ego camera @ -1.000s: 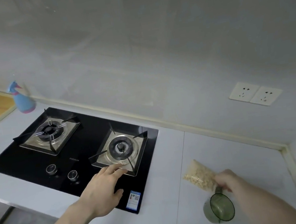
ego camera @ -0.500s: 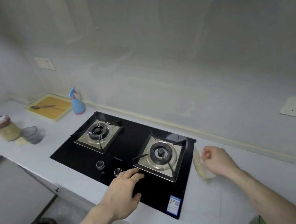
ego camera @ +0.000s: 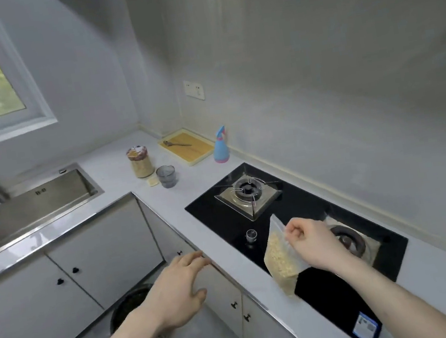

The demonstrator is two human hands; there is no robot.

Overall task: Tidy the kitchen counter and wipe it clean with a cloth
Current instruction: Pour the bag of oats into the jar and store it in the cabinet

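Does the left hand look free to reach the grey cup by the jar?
Probably yes: the left hand is open and holds nothing, and bare counter lies between it and the grey cup.

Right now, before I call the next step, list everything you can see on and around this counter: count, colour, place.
Clear plastic bag of pale grains: 1, held over the hob's front edge.
Black glass gas hob: 1, two burners, set in the counter.
Pale grey counter: 1, L-shaped.
Blue and pink spray bottle: 1, by the wall behind the hob.
Yellow tray: 1, in the corner, holding a spoon.
Grain-filled jar: 1, left of the tray.
Grey tumbler: 1, in front of the jar.
Steel sink: 1, far left.
Dark bin: 1, on the floor.
Left hand: open, at the counter edge.
Right hand: pinching the bag.
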